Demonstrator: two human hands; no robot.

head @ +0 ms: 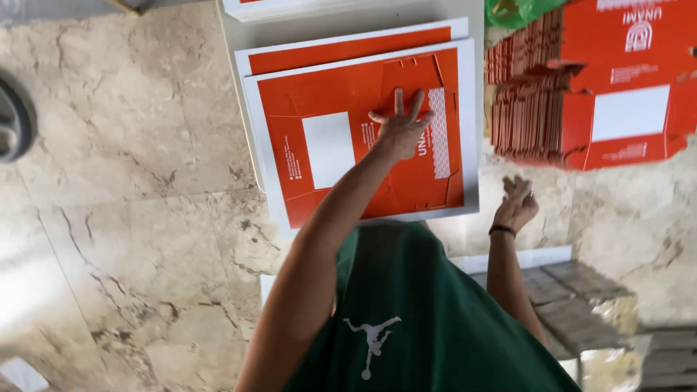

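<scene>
A green shirt [428, 312] fills the foreground. The left hand [401, 131] lies open, fingers spread, flat on an orange printed sheet [341, 138] with a white rectangular panel. The right hand [517, 203] hangs open below a stack of orange die-cut cartons [602, 80] at the table's right edge.

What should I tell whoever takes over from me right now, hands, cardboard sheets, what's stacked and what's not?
Left hand: fingers spread, pressed flat on the top orange printed cardboard sheet with white border; grips nothing.
Right hand: open, in the air below the stack of orange die-cut flat box blanks; holds nothing.
Sheets: the top one lies on at least one more like it on the white table.
Done: many blanks stacked at right.
Left: top sheet uncut in its border.
</scene>
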